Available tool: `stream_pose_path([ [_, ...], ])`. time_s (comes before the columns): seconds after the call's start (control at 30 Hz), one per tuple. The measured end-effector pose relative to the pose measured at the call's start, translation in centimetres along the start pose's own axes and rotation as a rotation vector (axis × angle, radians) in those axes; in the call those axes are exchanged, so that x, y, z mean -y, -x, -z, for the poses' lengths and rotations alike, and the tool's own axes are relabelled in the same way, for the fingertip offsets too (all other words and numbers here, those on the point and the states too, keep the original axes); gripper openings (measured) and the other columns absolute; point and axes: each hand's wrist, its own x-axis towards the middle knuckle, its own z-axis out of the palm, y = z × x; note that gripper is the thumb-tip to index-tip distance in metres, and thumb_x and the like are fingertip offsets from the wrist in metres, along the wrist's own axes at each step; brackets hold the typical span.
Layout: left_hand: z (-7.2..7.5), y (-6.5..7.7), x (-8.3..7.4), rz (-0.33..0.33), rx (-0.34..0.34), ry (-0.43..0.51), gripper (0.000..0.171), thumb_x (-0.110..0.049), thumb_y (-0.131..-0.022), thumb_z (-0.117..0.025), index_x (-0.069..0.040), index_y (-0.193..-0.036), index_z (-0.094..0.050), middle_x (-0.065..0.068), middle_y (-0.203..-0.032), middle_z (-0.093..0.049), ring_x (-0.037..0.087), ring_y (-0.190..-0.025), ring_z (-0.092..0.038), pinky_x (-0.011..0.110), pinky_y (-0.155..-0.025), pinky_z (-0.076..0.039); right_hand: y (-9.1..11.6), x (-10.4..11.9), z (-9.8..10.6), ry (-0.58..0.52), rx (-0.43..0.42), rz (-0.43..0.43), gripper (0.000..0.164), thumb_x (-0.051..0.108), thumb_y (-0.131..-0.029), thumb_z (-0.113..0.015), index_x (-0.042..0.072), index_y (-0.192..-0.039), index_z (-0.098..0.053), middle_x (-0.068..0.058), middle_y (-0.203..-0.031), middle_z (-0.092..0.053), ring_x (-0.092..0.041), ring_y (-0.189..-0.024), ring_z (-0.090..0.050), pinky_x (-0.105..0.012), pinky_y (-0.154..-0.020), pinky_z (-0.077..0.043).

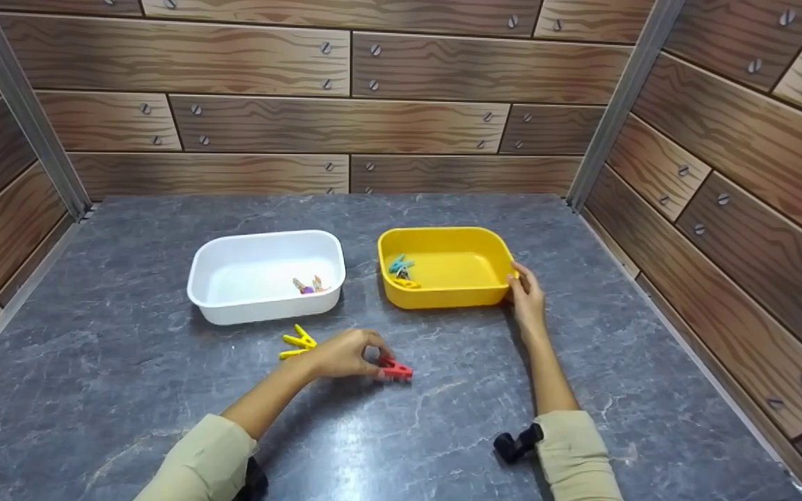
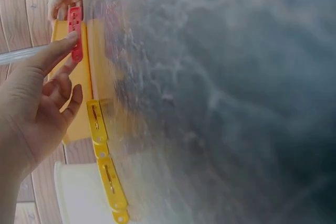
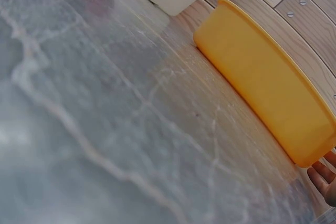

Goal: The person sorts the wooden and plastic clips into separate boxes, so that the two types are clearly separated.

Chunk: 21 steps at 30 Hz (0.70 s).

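Note:
Between thumb and fingers, my left hand [image 1: 347, 353] pinches a red clothespin [image 1: 398, 371] low over the table. Yellow clothespins [image 1: 301, 339] lie just behind that hand, partly covered by it; the left wrist view shows two yellow clothespins [image 2: 107, 179] in a row. My right hand [image 1: 528, 304] holds the right end of a yellow tub [image 1: 450, 299] at its rim. Some of its fingers [image 3: 318, 178] show against the tub's end in the right wrist view. Inside the yellow tub, at its left, lie a few clothespins [image 1: 406, 283], blue and yellow among them.
A white tub [image 1: 269, 313] stands left of the yellow one, with small multicoloured clips [image 1: 308, 288] in its right front corner. Wood-patterned walls [image 1: 255, 62] enclose the grey marbled table [image 1: 443, 431] at the back and sides.

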Motion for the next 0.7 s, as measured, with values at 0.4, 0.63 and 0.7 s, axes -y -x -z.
stream_pose_path([
  [0.4,1.5,-2.4,-0.8,0.064,-0.109,-0.039,0.025,-0.018,-0.080,-0.070,-0.012,-0.105,-0.069,0.001,-0.102,-0.060,0.023,-0.097,-0.057,0.035,-0.083,-0.044,-0.2,-0.1,0.0,0.001,-0.014,-0.003,0.035,0.006,-0.095,-0.047,-0.005,-0.129,-0.045,-0.019,-0.134,-0.043,-0.016,-0.108,-0.047,-0.029,-0.082,-0.044],
  [0.63,1.9,-3.4,-0.8,0.097,-0.175,-0.025,0.025,-0.016,-0.081,-0.070,-0.012,-0.106,-0.069,0.000,-0.104,-0.059,0.022,-0.098,-0.056,0.034,-0.084,-0.044,-0.1,0.0,-0.1,-0.009,-0.014,-0.004,0.037,0.006,-0.096,-0.046,-0.007,-0.130,-0.043,-0.019,-0.136,-0.041,-0.021,-0.116,-0.043,-0.027,-0.084,-0.043],
  [0.7,1.9,-3.6,-0.8,0.100,-0.198,-0.043,0.026,-0.017,-0.081,-0.071,-0.011,-0.106,-0.069,0.001,-0.105,-0.060,0.021,-0.098,-0.056,0.034,-0.084,-0.044,-0.1,0.1,-0.1,-0.015,-0.009,-0.005,0.037,0.006,-0.096,-0.046,-0.007,-0.130,-0.043,-0.020,-0.137,-0.040,-0.023,-0.118,-0.042,-0.025,-0.083,-0.042],
])
